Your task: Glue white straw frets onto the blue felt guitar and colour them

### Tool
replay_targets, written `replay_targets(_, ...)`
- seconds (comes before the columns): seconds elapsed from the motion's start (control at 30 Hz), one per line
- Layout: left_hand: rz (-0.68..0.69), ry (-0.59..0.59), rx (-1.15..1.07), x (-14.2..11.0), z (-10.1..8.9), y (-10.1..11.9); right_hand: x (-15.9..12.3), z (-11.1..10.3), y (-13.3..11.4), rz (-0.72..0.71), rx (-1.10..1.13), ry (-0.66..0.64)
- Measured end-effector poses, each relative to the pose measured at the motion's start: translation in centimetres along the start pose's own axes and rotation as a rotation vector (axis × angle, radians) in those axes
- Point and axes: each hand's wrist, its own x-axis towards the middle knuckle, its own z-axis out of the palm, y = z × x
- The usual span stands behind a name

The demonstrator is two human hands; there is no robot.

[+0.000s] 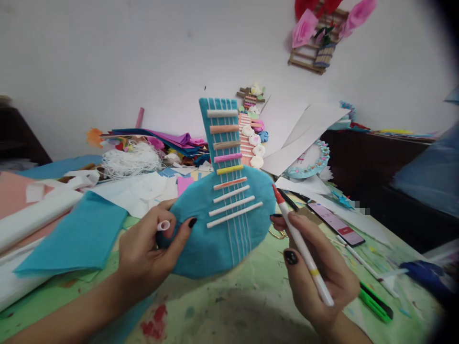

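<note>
My left hand (152, 241) is closed on the left edge of a blue guitar-shaped craft (201, 253), thumb on its front. Between its fingers a white marker cap (164, 226) sticks out. Thin white strings run down the craft, with several short crosswise sticks over them; the upper ones are coloured, one is orange-red (230, 183), and the lowest are white. My right hand (319, 263) grips a white marker (304, 253) with a red tip end pointing up, close to the craft's right edge. Fingertips of this hand are near that edge; whether they touch it I cannot tell.
Blue folded paper (75, 239) and white rolls lie at left. A heap of white string (132, 159) is behind. At right are a phone (337, 223), a green cutter (375, 302) and a white stick (366, 265). Flowered crafts stand against the wall.
</note>
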Motion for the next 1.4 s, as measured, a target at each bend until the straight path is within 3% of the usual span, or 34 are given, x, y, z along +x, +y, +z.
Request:
replay_targets(0.17,0.13,0.006,0.081,0.6,-0.4,-0.5,1.5,0.8,-0.2,0.106,0.332,0.155)
replay_targets(0.37,0.179,0.011,0.049,0.6,-0.4,-0.3,4.0,3.0,-0.4,0.262,0.498,0.217)
replay_targets(0.57,0.171,0.009,0.088,0.2,-0.7,0.1,4.9,4.0,-1.3,0.271,0.43,0.229)
replay_targets(0.8,0.303,0.074,0.062,0.4,-0.6,0.1,5.0,4.5,-0.8,0.28,0.398,0.301)
replay_targets(1.07,0.284,0.022,0.041,0.2,-0.7,0.4,4.9,4.5,-0.2,0.232,0.357,0.272)
replay_targets(1.27,0.377,0.102,-0.018,0.3,-0.4,0.3,4.8,4.3,-0.6,0.271,0.298,0.268)
replay_targets(1.4,0.386,0.089,-0.006,0.4,-0.5,0.4,4.8,4.2,-1.1,0.241,0.317,0.225)
